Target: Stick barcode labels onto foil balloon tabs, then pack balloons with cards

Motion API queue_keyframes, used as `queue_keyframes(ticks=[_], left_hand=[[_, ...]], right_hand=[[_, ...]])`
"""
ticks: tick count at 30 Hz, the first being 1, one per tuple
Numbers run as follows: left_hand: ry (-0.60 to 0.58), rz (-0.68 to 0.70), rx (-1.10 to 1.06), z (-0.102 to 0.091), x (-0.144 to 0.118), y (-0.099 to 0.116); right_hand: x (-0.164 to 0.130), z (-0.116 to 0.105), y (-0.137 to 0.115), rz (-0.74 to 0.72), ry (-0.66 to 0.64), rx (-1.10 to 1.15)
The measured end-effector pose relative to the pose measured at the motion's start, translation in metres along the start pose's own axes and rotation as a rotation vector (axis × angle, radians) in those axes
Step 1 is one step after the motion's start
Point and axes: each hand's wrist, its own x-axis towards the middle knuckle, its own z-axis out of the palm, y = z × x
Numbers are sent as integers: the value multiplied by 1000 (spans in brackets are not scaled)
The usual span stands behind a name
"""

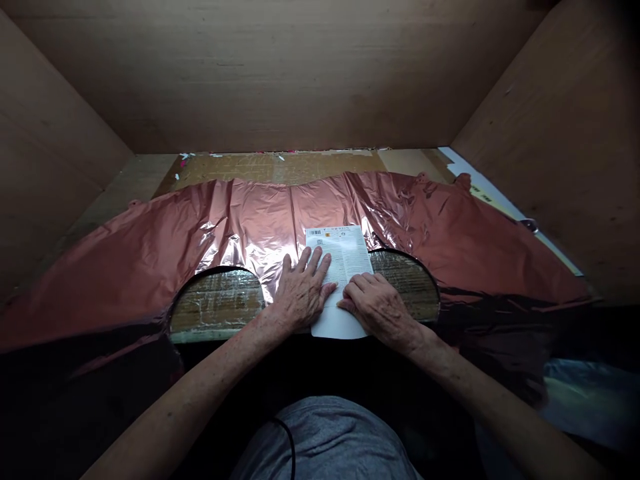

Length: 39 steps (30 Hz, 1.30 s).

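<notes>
A white printed leaflet (345,257) with small text and a barcode lies on a flat, shiny rose-gold foil piece (265,207) that looks like an uninflated foil balloon. My left hand (304,287) rests with fingers spread across the leaflet's left side, pressing it down. On the lower right part of the leaflet, my right hand (377,307) has its fingers curled in and its thumb against the paper. The foil has two rounded openings, one on either side of the leaflet. Its lower side parts hang over the front edge into shadow.
Wooden panels enclose the work surface, with a back panel (295,80), a left panel and a right panel (560,147). Brown tape (320,165) and small paper scraps show behind the foil. A white strip (505,207) runs along the right side. Clear plastic (590,393) lies at lower right.
</notes>
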Motion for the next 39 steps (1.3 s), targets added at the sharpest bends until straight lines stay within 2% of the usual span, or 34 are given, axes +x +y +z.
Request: queue_keyframes(ticks=[3, 5, 8, 11, 13, 16, 18, 20, 25, 31, 33, 35, 37, 39], left_hand=[[-10, -6, 3, -1, -1, -1], [-18, -6, 2, -1, 0, -1], [-22, 6, -14, 1, 3, -3], [9, -4, -60, 0, 1, -5], [93, 9, -128, -3, -8, -4], [234, 171, -293, -6, -32, -1], [245, 275, -370, -6, -49, 1], [216, 294, -383, -3, -60, 3], [222, 216, -390, 1, -66, 10], [341, -19, -354, -2, -51, 27], [329, -122, -281, -3, -44, 31], [282, -212, -176, -3, -38, 34], [218, -243, -84, -3, -32, 36], [177, -237, -36, -2, -29, 37]], right_hand=[[-21, -17, 3, -12, -54, 251], [-44, -23, 3, -18, -40, 382], [-68, -19, 2, -15, 146, 283], [-71, -7, 0, -63, 271, 107], [-67, 0, -1, -110, 259, 75], [-64, 5, -1, -128, 231, 82], [-64, 5, -1, -121, 224, 90], [-65, 5, 0, -116, 223, 99], [-59, 2, 0, -25, 200, 208], [-36, 0, 0, 325, 148, 517], [-29, 1, -2, 445, 123, 497], [-27, 4, -7, 510, 158, 327], [-29, 7, -13, 436, 195, 107], [-36, 12, -17, 229, 159, -5]])
